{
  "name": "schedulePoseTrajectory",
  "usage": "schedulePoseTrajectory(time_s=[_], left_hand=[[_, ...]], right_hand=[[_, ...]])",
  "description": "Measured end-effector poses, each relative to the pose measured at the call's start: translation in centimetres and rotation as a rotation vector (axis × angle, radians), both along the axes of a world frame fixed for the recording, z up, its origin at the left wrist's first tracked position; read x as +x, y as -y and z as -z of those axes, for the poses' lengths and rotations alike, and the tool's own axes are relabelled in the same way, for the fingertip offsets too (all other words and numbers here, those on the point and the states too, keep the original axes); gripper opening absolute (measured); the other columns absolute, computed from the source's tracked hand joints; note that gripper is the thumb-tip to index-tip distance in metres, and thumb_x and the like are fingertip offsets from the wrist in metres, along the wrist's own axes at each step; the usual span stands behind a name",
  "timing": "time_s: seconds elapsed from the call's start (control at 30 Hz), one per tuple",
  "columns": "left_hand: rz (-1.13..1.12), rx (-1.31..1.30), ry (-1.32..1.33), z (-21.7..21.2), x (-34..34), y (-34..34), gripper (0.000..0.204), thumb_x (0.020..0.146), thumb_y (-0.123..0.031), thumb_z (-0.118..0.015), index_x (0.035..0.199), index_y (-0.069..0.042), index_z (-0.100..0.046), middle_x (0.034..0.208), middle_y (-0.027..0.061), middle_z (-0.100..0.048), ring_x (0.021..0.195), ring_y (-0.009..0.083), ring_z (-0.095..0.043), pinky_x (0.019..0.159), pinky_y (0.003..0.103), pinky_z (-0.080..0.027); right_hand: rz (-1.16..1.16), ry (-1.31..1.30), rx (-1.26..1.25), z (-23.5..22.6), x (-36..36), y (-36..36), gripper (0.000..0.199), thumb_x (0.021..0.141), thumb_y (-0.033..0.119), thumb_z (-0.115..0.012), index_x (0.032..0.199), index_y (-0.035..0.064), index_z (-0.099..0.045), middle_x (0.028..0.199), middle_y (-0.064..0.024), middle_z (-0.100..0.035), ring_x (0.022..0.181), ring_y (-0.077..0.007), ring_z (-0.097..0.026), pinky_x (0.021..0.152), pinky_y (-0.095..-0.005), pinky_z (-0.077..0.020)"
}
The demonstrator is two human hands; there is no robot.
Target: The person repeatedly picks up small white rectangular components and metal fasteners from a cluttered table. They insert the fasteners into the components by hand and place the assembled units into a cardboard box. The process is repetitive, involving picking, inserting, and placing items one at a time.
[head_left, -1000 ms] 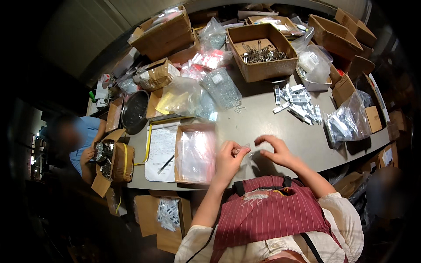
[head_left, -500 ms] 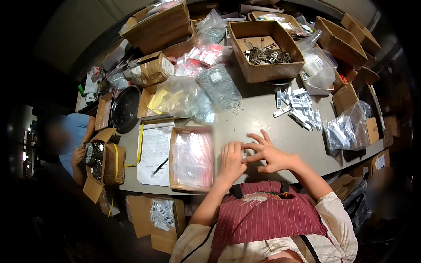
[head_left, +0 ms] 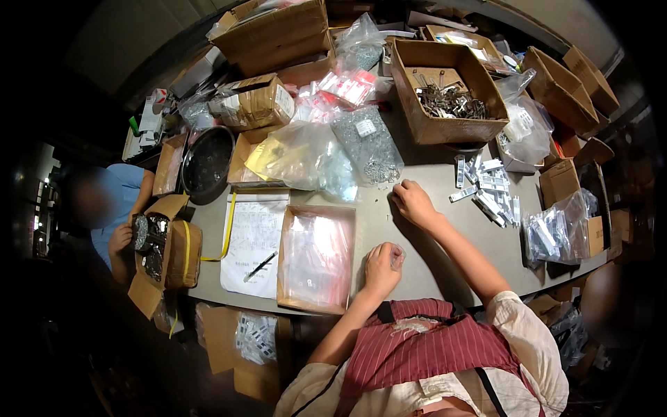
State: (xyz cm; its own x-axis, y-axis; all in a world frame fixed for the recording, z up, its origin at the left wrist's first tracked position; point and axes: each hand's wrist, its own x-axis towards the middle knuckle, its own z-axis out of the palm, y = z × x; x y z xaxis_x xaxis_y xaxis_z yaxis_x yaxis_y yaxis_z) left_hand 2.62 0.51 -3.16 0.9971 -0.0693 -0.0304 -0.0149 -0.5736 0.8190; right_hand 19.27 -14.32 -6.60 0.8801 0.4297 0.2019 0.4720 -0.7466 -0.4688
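My left hand (head_left: 381,271) is closed around a small clear plastic bag (head_left: 397,258) above the near part of the table, just right of a shallow cardboard box (head_left: 282,276) of clear zip bags (head_left: 316,254). Farther out, my right hand (head_left: 415,203) has its fingers curled down to the tabletop; whatever is at the fingertips is too small to make out. Just beyond it lies a clear bag of small metal hardware (head_left: 368,142), with loose pieces (head_left: 382,174) spilling at its near end.
White and grey strip-shaped parts (head_left: 490,184) lie heaped at right, near a bag of similar parts (head_left: 552,233). A deep cardboard box (head_left: 451,128) of metal clips stands behind. Written sheets (head_left: 243,271) and a pen (head_left: 260,267) are at left. A co-worker (head_left: 125,201) handles an open carton (head_left: 182,254).
My right hand has left my left hand and reached forward to the loose hardware, its spread fingers now curled. My left hand has moved slightly nearer to me, with the small bag showing.
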Motion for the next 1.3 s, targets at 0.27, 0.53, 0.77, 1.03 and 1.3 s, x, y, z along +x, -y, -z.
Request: schedulePoseTrajectory(time_s=[0.27, 0.53, 0.77, 1.03, 1.3], left_hand=[[0.029, 0.057, 0.177, 4.0, -0.6, 0.0, 0.020, 0.081, -0.005, -0.075, 0.095, -0.005, -0.061, 0.092, 0.0121, -0.068, 0.091, 0.0374, -0.064, 0.082, 0.047, -0.049], [-0.014, -0.005, 0.193, 2.5, -1.5, 0.0, 0.020, 0.081, -0.003, -0.074, 0.097, -0.003, -0.061, 0.091, 0.0142, -0.068, 0.092, 0.0387, -0.064, 0.082, 0.047, -0.049], [-0.034, -0.003, 0.180, 2.8, -3.2, 0.1, 0.020, 0.082, -0.004, -0.074, 0.097, -0.003, -0.061, 0.092, 0.0143, -0.068, 0.093, 0.0384, -0.064, 0.082, 0.046, -0.050], [-0.063, -0.005, 0.237, 3.1, -4.3, 0.7, 0.019, 0.082, -0.002, -0.073, 0.098, -0.002, -0.062, 0.093, 0.0152, -0.068, 0.094, 0.0386, -0.064, 0.082, 0.046, -0.050], [-0.002, 0.006, 0.125, 2.6, -4.1, 0.5, 0.015, 0.092, -0.011, -0.064, 0.103, -0.002, -0.066, 0.104, 0.0186, -0.068, 0.101, 0.0404, -0.063, 0.089, 0.047, -0.050]], right_hand=[[0.008, -0.250, 0.175, -1.3, -5.6, 7.5, 0.019, 0.084, 0.005, -0.067, 0.103, 0.0043, -0.069, 0.095, -0.0131, -0.063, 0.089, -0.0308, -0.063, 0.079, -0.0403, -0.0520], [0.119, -0.418, 0.275, -0.8, -6.4, 9.8, 0.046, 0.074, -0.012, -0.051, 0.114, 0.0043, -0.069, 0.102, -0.0126, -0.062, 0.088, -0.0258, -0.062, 0.081, -0.0348, -0.0519], [-0.031, -0.248, 0.218, -0.4, -7.6, 7.8, 0.037, 0.074, -0.007, -0.060, 0.108, 0.0034, -0.068, 0.101, -0.0143, -0.060, 0.090, -0.0322, -0.062, 0.080, -0.0391, -0.0528], [-0.134, -0.036, 0.101, -0.1, -7.7, 7.9, 0.027, 0.080, 0.000, -0.068, 0.107, 0.0038, -0.068, 0.095, -0.0166, -0.063, 0.092, -0.0379, -0.061, 0.081, -0.0444, -0.0522], [-0.073, -0.027, 0.065, -0.2, -8.1, 8.3, 0.031, 0.078, -0.002, -0.065, 0.108, 0.0024, -0.063, 0.095, -0.0192, -0.063, 0.093, -0.0411, -0.061, 0.082, -0.0487, -0.0512]])
